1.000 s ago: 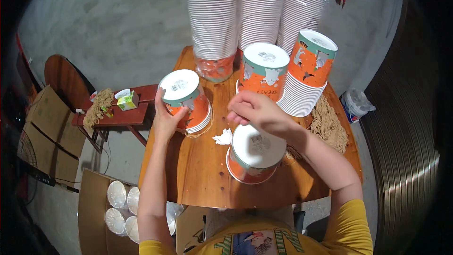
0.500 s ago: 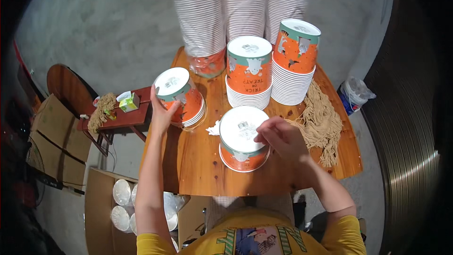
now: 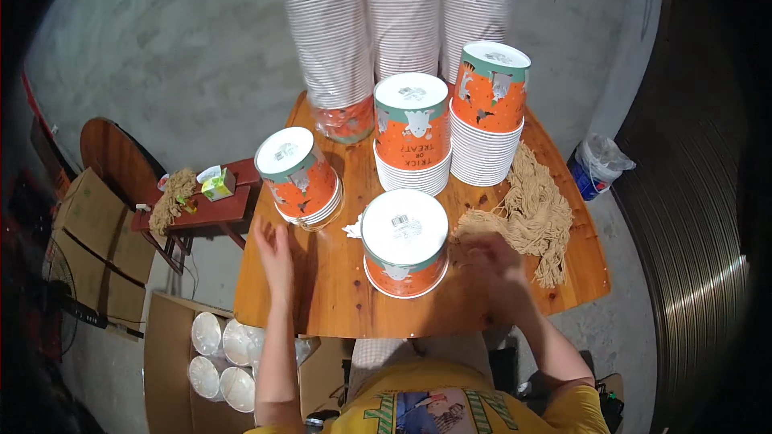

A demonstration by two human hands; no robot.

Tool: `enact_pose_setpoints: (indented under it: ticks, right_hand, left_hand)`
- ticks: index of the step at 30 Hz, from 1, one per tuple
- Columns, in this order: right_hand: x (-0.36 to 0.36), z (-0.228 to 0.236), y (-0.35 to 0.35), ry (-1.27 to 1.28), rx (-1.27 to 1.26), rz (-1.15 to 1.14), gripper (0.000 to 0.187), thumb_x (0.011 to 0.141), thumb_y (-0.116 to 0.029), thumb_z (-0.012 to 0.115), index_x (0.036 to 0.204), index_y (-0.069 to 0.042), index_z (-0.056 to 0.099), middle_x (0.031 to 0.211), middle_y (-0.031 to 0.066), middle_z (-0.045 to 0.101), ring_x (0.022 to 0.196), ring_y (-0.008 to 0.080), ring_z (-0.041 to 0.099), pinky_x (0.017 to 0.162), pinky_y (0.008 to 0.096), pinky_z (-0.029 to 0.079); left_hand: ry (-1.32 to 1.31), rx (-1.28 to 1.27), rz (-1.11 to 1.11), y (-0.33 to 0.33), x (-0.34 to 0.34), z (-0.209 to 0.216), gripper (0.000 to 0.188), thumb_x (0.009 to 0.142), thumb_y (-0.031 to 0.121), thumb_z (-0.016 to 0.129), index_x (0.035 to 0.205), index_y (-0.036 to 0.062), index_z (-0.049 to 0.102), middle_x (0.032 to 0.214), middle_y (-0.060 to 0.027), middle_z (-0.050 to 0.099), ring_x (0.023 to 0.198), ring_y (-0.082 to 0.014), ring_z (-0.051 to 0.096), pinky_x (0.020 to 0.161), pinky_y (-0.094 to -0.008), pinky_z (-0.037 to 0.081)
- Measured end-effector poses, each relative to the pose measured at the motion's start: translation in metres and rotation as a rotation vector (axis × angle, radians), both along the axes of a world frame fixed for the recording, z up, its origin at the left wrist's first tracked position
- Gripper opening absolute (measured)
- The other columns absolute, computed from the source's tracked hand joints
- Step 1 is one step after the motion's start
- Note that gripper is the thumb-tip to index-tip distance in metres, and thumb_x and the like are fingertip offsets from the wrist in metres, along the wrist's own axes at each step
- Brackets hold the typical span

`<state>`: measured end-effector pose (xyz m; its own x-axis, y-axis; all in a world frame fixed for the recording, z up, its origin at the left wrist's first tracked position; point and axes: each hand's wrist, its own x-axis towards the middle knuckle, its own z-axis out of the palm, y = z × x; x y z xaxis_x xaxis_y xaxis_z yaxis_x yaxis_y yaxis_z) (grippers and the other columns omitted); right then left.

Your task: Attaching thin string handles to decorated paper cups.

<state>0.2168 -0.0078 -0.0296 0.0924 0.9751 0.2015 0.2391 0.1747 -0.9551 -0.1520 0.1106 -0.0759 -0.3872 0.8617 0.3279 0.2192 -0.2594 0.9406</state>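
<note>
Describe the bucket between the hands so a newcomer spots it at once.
On the wooden table, look between the left hand and right hand. The upside-down orange bucket there has a green band and white base; unlike the buckets behind, it stands nearest the table's front edge.

A mottled grey wall (image 3: 201,72) rises beyond the wooden worktop (image 3: 338,309); left stands a red bench (image 3: 244,173) (cardboard boxes (image 3: 96,201) stacked beside it), right a ribbed shutter (image 3: 700,273) catching light, and grey floor (image 3: 219,273) below.

Small workroom | bare grey wall (image 3: 201,56) | ribbed shutter (image 3: 700,233) | cartons (image 3: 90,202) | stacked tubs (image 3: 304,191)
</note>
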Motion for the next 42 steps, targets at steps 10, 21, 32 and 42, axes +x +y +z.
enact_pose_setpoints:
  ticks: [10, 21, 32, 42]
  right_hand:
    - [-0.045, 0.055, 0.046, -0.924, 0.463, 0.195, 0.087, 0.064, -0.041, 0.083, 0.139, -0.020, 0.047, 0.150, 0.0197, 0.028, 0.133, 0.0531, 0.028, 0.106, 0.0567, 0.034]
    - [-0.044, 0.033, 0.074, -0.601, 0.652, 0.225, 0.045, 0.067, -0.019, 0.082, 0.110, -0.016, 0.070, 0.127, 0.0081, 0.058, 0.123, 0.0351, 0.048, 0.101, 0.0450, 0.043]
    - [-0.034, 0.035, 0.058, -0.582, 0.631, 0.333, 0.042, 0.072, -0.030, 0.080, 0.109, -0.015, 0.070, 0.132, 0.0102, 0.053, 0.130, 0.0381, 0.040, 0.105, 0.0473, 0.038]
    - [-0.021, 0.024, 0.066, -0.620, 0.680, 0.364, 0.044, 0.073, -0.033, 0.078, 0.113, -0.017, 0.068, 0.137, 0.0115, 0.048, 0.135, 0.0383, 0.033, 0.106, 0.0475, 0.036]
  left_hand:
    - [0.026, -0.049, -0.769, -0.072, 0.102, -0.004, 0.127, 0.066, 0.013, 0.084, 0.151, 0.0085, -0.010, 0.157, -0.0194, 0.008, 0.143, -0.0275, 0.018, 0.115, -0.0400, 0.024]
    - [0.145, -0.021, -0.626, -0.069, 0.104, -0.027, 0.104, 0.079, 0.012, 0.076, 0.152, 0.0065, 0.001, 0.153, -0.0203, 0.022, 0.140, -0.0295, 0.027, 0.113, -0.0392, 0.027]
    - [0.184, -0.034, -0.545, -0.099, 0.115, -0.030, 0.097, 0.073, 0.003, 0.077, 0.148, -0.0006, 0.016, 0.147, -0.0193, 0.031, 0.136, -0.0282, 0.034, 0.112, -0.0386, 0.029]
    - [0.181, 0.005, -0.536, -0.095, 0.131, -0.031, 0.101, 0.070, -0.004, 0.076, 0.148, -0.0023, 0.012, 0.147, -0.0211, 0.031, 0.136, -0.0291, 0.034, 0.113, -0.0383, 0.028]
